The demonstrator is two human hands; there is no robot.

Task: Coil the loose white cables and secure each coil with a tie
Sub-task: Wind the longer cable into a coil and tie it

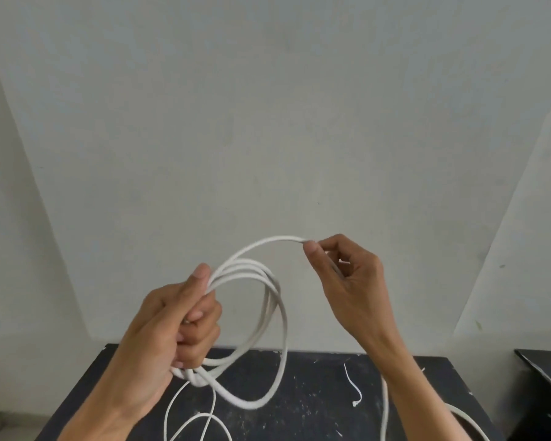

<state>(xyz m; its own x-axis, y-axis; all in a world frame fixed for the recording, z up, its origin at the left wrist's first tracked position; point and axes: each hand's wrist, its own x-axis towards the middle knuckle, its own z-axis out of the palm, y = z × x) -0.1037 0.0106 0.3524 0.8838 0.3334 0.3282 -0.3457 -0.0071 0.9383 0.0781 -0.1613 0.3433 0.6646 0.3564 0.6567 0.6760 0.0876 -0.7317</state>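
Fingers (204, 332) of the left hand (166, 329) curl tight round the gathered loops of white cable (283, 239), held up above the desk (315, 393); the right hand (347, 281) pinches the topmost loop between thumb and forefinger; slack from the coil trails down onto the black desk; a small white tie (354, 386) lies there, just left of the right forearm; another white strand (385, 409) runs alongside that forearm.

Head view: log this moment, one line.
left hand: grips coil | right hand: pinches next loop | tie: lying on table
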